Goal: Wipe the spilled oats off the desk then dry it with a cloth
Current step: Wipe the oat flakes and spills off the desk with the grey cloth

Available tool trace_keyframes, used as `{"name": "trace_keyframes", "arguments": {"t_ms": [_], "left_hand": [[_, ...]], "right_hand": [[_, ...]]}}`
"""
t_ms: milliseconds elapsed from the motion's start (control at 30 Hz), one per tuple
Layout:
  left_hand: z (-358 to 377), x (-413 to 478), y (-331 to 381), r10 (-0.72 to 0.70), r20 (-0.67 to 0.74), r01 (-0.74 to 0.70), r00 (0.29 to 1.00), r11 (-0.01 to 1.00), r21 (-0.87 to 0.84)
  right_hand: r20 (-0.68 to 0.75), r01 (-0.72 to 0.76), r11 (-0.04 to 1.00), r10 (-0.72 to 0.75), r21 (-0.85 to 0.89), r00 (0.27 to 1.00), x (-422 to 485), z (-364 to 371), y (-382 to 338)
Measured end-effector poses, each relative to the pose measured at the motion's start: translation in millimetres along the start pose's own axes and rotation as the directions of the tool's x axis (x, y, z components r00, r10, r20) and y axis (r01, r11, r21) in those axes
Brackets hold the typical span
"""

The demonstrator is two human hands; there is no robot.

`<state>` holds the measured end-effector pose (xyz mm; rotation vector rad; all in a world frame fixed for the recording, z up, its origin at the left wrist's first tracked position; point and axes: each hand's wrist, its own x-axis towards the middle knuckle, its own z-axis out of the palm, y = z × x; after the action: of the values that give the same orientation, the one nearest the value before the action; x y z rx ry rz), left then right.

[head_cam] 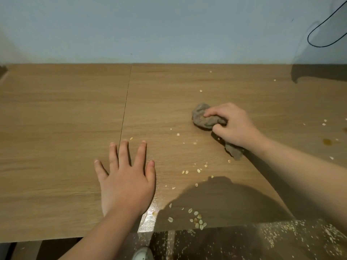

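Observation:
My right hand [232,124] grips a crumpled grey-brown cloth [203,119] pressed onto the wooden desk [62,113], right of centre. One end of the cloth sticks out under my wrist. My left hand [125,177] lies flat on the desk with fingers spread, holding nothing. Loose oats [197,219] lie scattered between the two hands and bunch up near the desk's front edge. More flakes dot the far right side.
A brownish wet spot [327,141] marks the desk at the far right. Many oats [281,239] cover the dark floor below the front edge. A seam [124,107] runs across the desk top. A black cable [323,29] hangs on the wall, top right.

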<state>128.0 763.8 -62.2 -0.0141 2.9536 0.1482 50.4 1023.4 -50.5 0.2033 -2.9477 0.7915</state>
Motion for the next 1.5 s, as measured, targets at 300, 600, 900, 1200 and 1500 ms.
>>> {"name": "trace_keyframes", "arguments": {"t_ms": [300,600,900,1200,1500], "left_hand": [[5.6,0.9,-0.3,-0.005,-0.05,0.004,0.999,0.999,-0.038],[8.4,2.8,-3.3,0.01,-0.054,-0.011,0.999,1.0,-0.016],[15.4,6.6,-7.4,0.051,-0.11,-0.046,0.993,0.998,0.049],[7.3,5.6,-3.5,0.031,-0.032,-0.03,0.999,0.999,0.029],[-0.4,2.7,-0.1,0.013,-0.021,-0.012,1.0,1.0,0.021]], "right_hand": [[-0.373,-0.696,0.717,0.642,-0.015,0.67,110.3,-14.2,64.7],[0.001,-0.096,0.975,0.098,0.202,0.995,104.5,16.4,-2.4],[-0.314,-0.499,0.862,0.453,-0.085,0.834,132.5,6.0,32.8],[0.131,0.47,0.882,-0.468,0.014,0.874,7.1,24.3,-19.9],[-0.027,0.044,0.993,-0.048,-0.111,0.998,27.1,20.9,-25.5]]}}
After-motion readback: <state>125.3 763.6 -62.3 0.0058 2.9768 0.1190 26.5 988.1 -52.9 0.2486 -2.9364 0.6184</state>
